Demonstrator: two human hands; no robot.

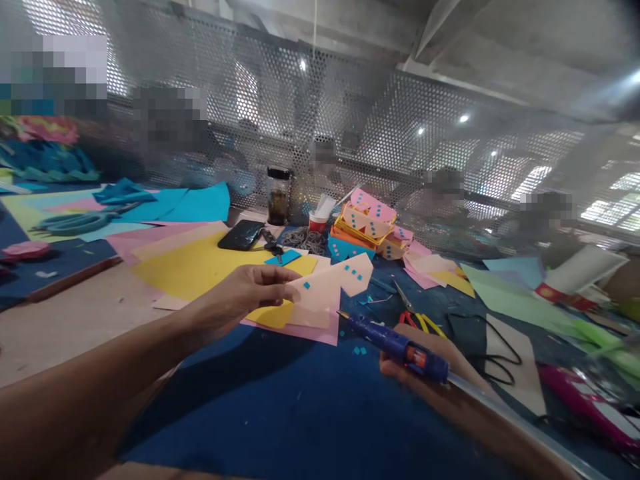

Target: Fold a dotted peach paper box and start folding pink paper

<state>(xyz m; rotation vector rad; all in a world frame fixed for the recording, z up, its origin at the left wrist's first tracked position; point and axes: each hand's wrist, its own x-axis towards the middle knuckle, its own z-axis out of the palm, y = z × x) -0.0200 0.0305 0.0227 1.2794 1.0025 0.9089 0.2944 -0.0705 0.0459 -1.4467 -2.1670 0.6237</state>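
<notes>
Head view: step in hand looks like gluing small blue squares onto a peach cut-out, prob. partway, w/ one square nr the holding fingers & three toward the far end; next move calls for a steady cut-out, a small dab of glue & the nozzle clear of skin; L hand pinches the cut-out's left end btwn thumb & fingers, closed right down to the paper; rest of it juts past the fingertips toward R hand, above the table; R hand wraps a blue glue gun, nozzle just below the cut-out's lower edge, can't tell if touching; loose squares lie on the table, nr the gun.
</notes>
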